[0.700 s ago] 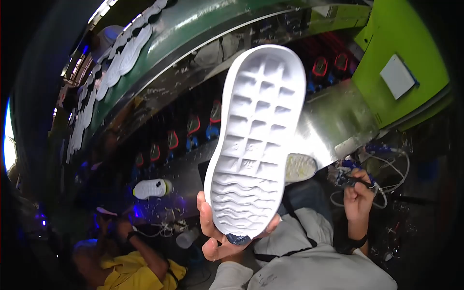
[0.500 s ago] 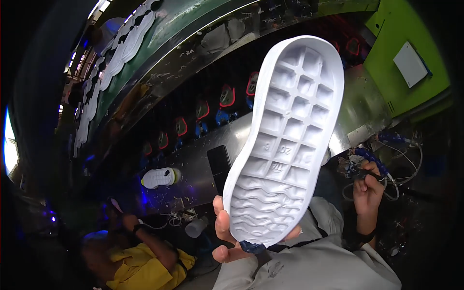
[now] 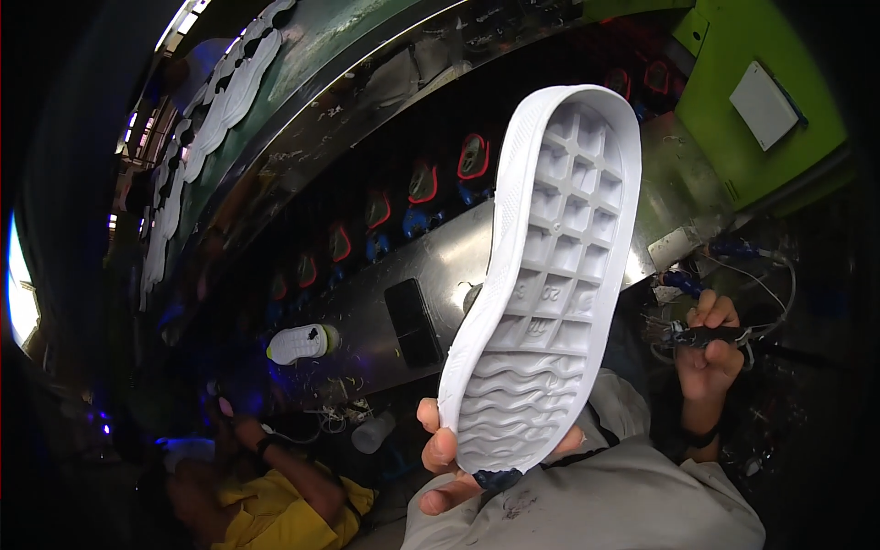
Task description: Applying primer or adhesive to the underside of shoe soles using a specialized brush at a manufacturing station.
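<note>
1. Dim workshop here, and a shiny silver metal bench (image 3: 454,261) slants across it, a flat black rectangular slab (image 3: 412,323) lying on top.
2. Centre stage: a long white moulded shoe sole (image 3: 553,302), raised and tilted, gridded hollow facing us.
3. The left hand (image 3: 442,450) clamps just its near end, fingers at both edges, apparently leaving the cavity and far rim uncovered.
4. Over right, the right hand (image 3: 711,365) has fingers closed round a slim dark tool (image 3: 706,336), too murky to identify, held well apart, presumably keeping the sole unobstructed.
</note>
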Demonstrator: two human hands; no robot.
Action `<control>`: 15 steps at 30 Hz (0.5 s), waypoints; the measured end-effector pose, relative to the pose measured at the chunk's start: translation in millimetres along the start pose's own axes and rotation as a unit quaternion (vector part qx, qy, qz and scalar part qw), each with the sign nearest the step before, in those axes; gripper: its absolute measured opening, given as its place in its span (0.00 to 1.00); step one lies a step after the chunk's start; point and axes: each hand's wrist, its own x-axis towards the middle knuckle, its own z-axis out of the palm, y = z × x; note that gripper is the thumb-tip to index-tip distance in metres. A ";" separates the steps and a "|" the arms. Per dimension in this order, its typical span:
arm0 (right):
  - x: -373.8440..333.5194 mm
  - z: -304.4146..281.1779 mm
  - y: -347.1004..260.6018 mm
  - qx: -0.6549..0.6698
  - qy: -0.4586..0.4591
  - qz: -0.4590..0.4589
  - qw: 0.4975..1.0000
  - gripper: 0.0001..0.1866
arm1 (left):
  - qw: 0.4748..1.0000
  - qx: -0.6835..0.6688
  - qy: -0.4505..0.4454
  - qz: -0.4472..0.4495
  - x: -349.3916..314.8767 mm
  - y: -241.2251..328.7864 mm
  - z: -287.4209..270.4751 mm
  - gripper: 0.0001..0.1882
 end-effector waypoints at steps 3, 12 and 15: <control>14.6 37.6 -8.6 -0.048 -0.136 -0.061 0.988 0.18 | 0.999 -0.023 0.026 0.008 -9.9 3.5 6.7 0.58; 54.2 128.3 -18.1 -0.341 -0.414 0.080 0.840 0.15 | 0.626 -0.519 -0.170 -0.557 -24.6 6.4 -70.2 0.45; 67.1 121.2 -14.6 -0.231 -0.508 0.160 0.814 0.13 | 0.685 -0.469 -0.258 -0.495 -26.3 0.4 -66.9 0.45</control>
